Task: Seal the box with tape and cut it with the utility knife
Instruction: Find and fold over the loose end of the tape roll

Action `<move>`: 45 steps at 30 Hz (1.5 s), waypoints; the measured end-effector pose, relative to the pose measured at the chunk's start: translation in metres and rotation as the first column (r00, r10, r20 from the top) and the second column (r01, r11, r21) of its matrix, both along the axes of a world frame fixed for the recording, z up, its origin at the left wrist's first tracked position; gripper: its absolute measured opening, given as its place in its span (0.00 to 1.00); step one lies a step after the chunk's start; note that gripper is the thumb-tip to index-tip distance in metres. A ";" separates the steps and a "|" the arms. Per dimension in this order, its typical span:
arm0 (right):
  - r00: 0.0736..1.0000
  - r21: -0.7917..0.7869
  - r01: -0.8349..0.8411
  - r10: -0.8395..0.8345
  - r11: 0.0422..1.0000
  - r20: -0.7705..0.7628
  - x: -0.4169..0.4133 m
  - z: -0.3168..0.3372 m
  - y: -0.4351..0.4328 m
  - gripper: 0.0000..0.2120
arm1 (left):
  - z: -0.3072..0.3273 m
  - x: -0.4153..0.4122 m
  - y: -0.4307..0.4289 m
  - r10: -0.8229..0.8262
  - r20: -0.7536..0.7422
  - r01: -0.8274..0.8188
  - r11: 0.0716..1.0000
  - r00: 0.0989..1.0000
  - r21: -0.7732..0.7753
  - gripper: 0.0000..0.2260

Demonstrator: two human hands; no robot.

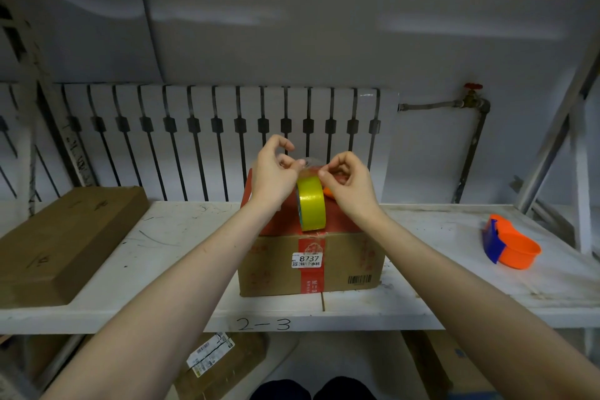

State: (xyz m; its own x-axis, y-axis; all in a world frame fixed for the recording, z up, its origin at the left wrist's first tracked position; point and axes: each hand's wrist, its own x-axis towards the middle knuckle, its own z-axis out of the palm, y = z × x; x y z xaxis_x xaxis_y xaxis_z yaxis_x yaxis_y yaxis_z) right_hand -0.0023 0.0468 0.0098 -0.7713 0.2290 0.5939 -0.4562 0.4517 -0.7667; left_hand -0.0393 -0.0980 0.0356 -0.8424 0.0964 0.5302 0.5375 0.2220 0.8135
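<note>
A brown cardboard box [311, 265] with red printed tape and a white label "8737" stands mid-shelf. A roll of yellowish tape [311, 206] stands on edge on the box's red top. My left hand [274, 174] holds the roll from the left, thumb and fingers at its upper rim. My right hand [349, 182] pinches at the top of the roll, where a clear strip end curls up. Something orange [328, 192] peeks out behind the roll under my right hand; I cannot tell what it is.
An orange and blue tape dispenser [509, 245] lies at the right of the white shelf [181, 256]. A flat brown carton [65, 243] lies at the left. A radiator [227, 127] and pipe with a valve stand behind. More cartons [220, 364] sit below.
</note>
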 end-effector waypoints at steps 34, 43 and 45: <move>0.995 0.093 0.096 -0.098 0.991 0.022 0.004 0.006 -0.001 0.10 | -0.002 0.008 -0.003 0.139 -0.271 -0.233 0.906 0.952 -0.353 0.11; 0.991 0.120 0.122 -0.128 0.985 0.039 0.007 0.008 -0.003 0.09 | -0.001 0.010 -0.002 0.178 -0.280 -0.278 0.884 0.943 -0.377 0.09; 0.991 0.118 0.125 -0.131 0.985 0.039 0.008 0.008 -0.003 0.09 | -0.001 0.010 -0.002 0.182 -0.278 -0.282 0.882 0.943 -0.377 0.08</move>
State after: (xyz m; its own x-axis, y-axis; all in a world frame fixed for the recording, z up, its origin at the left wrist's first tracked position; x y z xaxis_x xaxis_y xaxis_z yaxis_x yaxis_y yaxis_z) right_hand 0.0061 0.0439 0.0182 -0.7676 0.2597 0.5860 -0.3538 0.5906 -0.7252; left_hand -0.0291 -0.0998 0.0350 -0.7278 0.1619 0.6664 0.5881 0.6471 0.4851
